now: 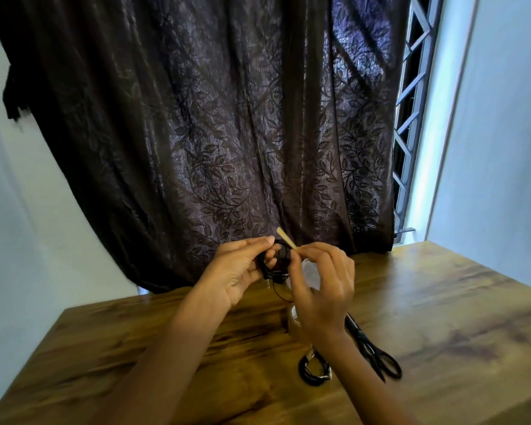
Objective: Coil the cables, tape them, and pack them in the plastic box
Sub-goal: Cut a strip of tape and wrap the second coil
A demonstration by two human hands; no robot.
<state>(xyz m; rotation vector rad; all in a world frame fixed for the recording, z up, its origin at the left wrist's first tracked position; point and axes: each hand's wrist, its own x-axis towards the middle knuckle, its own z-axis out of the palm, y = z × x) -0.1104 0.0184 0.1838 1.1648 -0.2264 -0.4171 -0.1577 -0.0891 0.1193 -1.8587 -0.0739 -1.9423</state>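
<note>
Wooden table [442, 302], left hand [239, 271] grip clasping coiled cable [275, 265], right hand [322, 289] pinching tape strip [285, 238], tape roll [292, 320] part-hidden

The table [442, 302] is warm brown wood grain with darker streaks. Behind it, the curtain [227, 118] is dark brown with a purplish sheen and a leaf-and-vine pattern. Above the table, the cable coil [273, 266] is black and the tape strip [285, 237] pale tan. On the table, the scissors [371, 348] are black, and the second coil [307, 374] is black with glossy bands.
</note>
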